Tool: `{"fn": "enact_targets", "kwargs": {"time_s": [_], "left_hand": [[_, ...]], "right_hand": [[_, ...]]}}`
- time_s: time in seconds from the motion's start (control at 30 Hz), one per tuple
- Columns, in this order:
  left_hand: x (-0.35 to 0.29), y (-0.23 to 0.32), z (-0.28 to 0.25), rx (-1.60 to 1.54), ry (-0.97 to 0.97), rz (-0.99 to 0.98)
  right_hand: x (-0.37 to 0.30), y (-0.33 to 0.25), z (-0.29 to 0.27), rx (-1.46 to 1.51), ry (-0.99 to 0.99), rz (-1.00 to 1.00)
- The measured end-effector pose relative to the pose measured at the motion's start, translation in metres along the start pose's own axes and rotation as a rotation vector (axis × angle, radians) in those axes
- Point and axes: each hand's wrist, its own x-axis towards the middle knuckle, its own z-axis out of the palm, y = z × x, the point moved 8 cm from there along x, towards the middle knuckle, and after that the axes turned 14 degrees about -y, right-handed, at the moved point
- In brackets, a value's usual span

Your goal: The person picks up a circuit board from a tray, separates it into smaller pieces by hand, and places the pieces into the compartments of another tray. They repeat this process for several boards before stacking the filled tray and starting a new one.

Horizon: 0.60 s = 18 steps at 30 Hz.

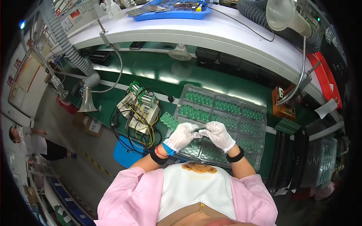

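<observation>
My white-gloved left hand (182, 137) and right hand (218, 136) meet over the near part of a clear compartmented plastic tray (184, 93). Between their pinched fingertips is a small dark green piece (201, 129), mostly covered by the gloves; it looks like part of a circuit board. Rows of small green circuit boards (194, 112) fill the tray's compartments. Just left of the tray, beside my left hand, lies a green circuit board panel (169, 121).
Solder spools (148, 100) and tangled cables top a pale machine (141, 119) on the left. An orange device (283, 104) and more green boards (287, 126) sit at right. Fume hoses with funnel ends (87, 101) hang nearby. A white shelf (241, 28) carries a blue tray (171, 15).
</observation>
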Motion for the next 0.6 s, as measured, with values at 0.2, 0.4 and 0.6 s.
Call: {"fn": "enact_targets", "kwargs": {"time_s": [0.2,0.4,0.6], "left_hand": [[0.001,0.028,-0.005,-0.112,-0.018,0.2],[-0.003,0.006,-0.002,-0.336,-0.104,0.031],[-0.027,-0.06,-0.005,-0.628,0.082,-0.348]], "right_hand": [[-0.012,-0.011,-0.01,0.096,0.185,-0.34],[-0.024,0.077,0.019,1.007,0.204,0.46],[-0.099,0.254,0.092,-0.045,0.106,0.871]]}}
